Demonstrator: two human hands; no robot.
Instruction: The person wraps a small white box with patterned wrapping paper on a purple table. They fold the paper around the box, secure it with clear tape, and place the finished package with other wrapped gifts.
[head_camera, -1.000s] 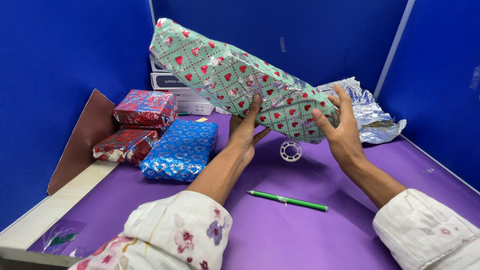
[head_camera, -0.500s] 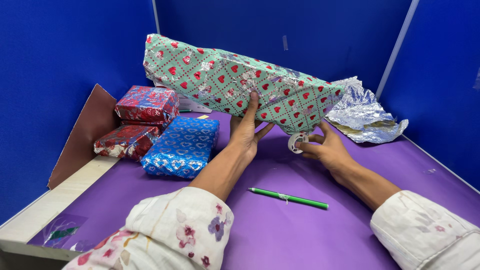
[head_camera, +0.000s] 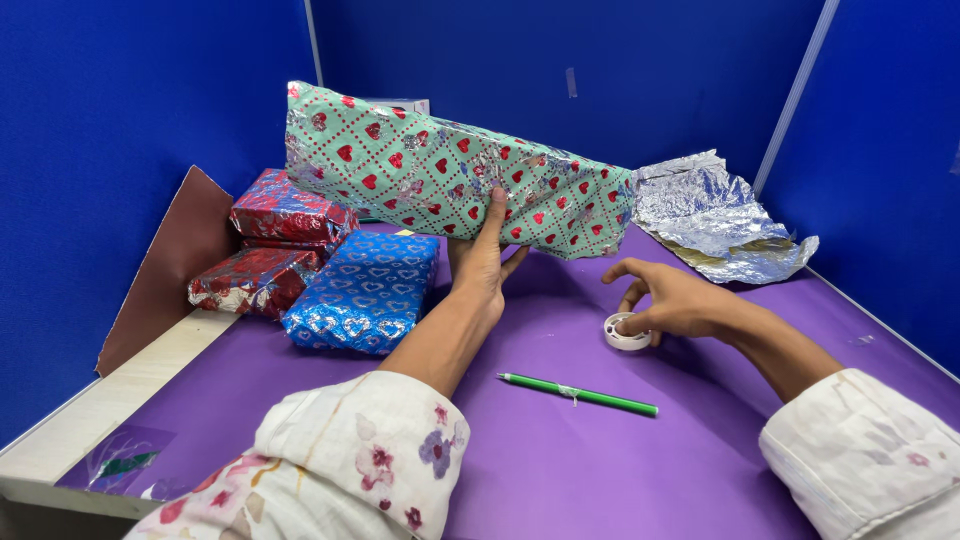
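Long parcel (head_camera: 450, 170) in green paper with red foil hearts, held up off the purple worktop (head_camera: 560, 470) by the left hand (head_camera: 480, 265) alone: palm under the lower edge, fingers (head_camera: 495, 205) spread flat up the near face, thumb out to the side, so the weight rests near its middle and the package stays level enough, left end a little higher

Right hand (head_camera: 675, 300) down on the worktop, well apart from the parcel, fingers curled loosely over a small white tape ring (head_camera: 627, 333), thumb and forefinger pinching its rim; ring flat on the purple surface, apparently kept within easy reach just below the parcel's right end

Green pen (head_camera: 578, 394) lying loose on the worktop nearer the body, touched by neither hand

Three wrapped boxes pushed together at the left, out of the way: blue with hearts (head_camera: 365, 293) in front, two red ones (head_camera: 285, 240) stacked behind, beside a leaning brown card (head_camera: 165, 270)

Crumpled silver foil sheet (head_camera: 715, 215) at the far right corner, against the blue partition (head_camera: 150, 90)
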